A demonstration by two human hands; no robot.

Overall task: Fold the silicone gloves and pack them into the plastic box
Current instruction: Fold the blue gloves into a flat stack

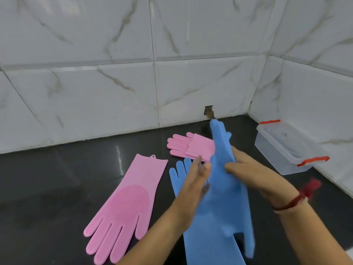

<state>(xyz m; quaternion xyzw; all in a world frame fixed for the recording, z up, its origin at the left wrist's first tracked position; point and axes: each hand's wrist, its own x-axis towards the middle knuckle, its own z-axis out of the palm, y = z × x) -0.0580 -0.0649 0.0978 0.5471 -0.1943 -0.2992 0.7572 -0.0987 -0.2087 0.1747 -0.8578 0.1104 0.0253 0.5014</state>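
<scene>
A blue silicone glove [222, 148] is raised off the black counter, fingers pointing up and cuff hanging toward me. My right hand [248, 171] grips it around the middle. My left hand [196, 176] touches its left edge with fingers spread. A second blue glove [180, 171] lies flat beneath them, mostly hidden. One pink glove [131, 199] lies flat at the left, scrubbing pad up, fingers toward me. Another pink glove [188, 146], folded in half, rests behind my hands. The clear plastic box [280, 152] with red clips stands open at the right by the wall.
White marble-pattern tiled walls [114, 83] close off the counter at the back and the right. A small hole [209, 111] shows in the back wall just above the black counter [57, 178]. A red thread band sits on my right wrist.
</scene>
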